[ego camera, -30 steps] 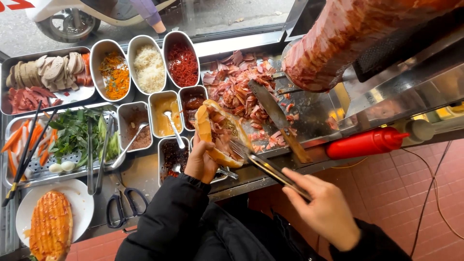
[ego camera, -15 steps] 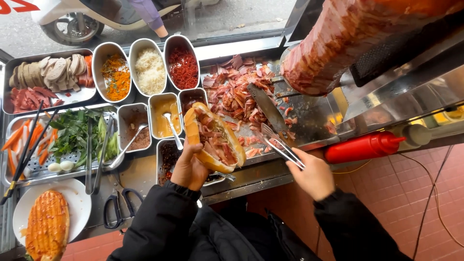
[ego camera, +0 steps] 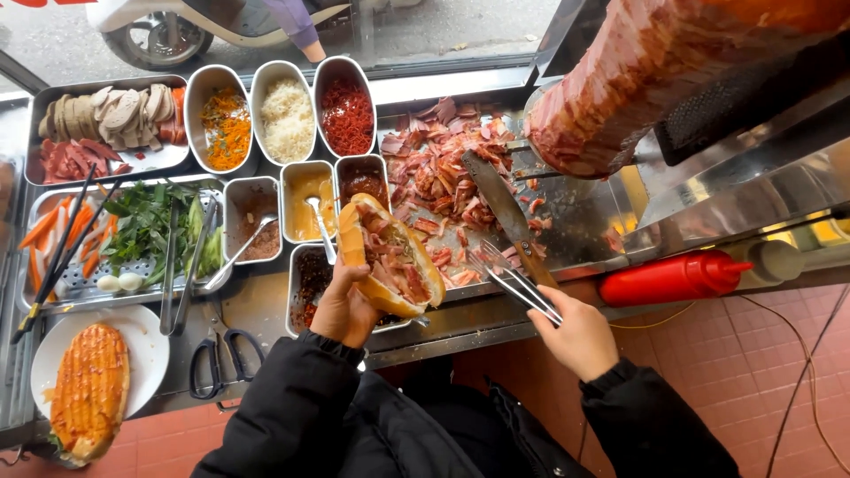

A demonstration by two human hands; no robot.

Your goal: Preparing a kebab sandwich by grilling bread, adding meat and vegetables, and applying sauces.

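left hand (ego camera: 343, 312) grasping a split bread roll (ego camera: 391, 258) from below, the roll tilted open-side up and filled with sliced meat, held above the front edge of the steel counter (ego camera: 257, 305). right hand (ego camera: 580, 336) closed around metal tongs (ego camera: 512, 281), their tips just beside the roll and over the shaved meat (ego camera: 438, 173) heaped on the steel tray (ego camera: 575, 221). a long knife (ego camera: 505, 211) lies on that tray with its wooden handle near the right hand. behind the tray, the rotating meat cone (ego camera: 655, 62); to the right, a red squeeze bottle (ego camera: 668, 278) lying on its side. left of the roll, small pans of sauce (ego camera: 305, 205) with spoons, tubs of shredded toppings, a tray of greens (ego camera: 146, 232), black-handled scissors (ego camera: 212, 358), and a grilled roll on a white plate (ego camera: 142, 341).
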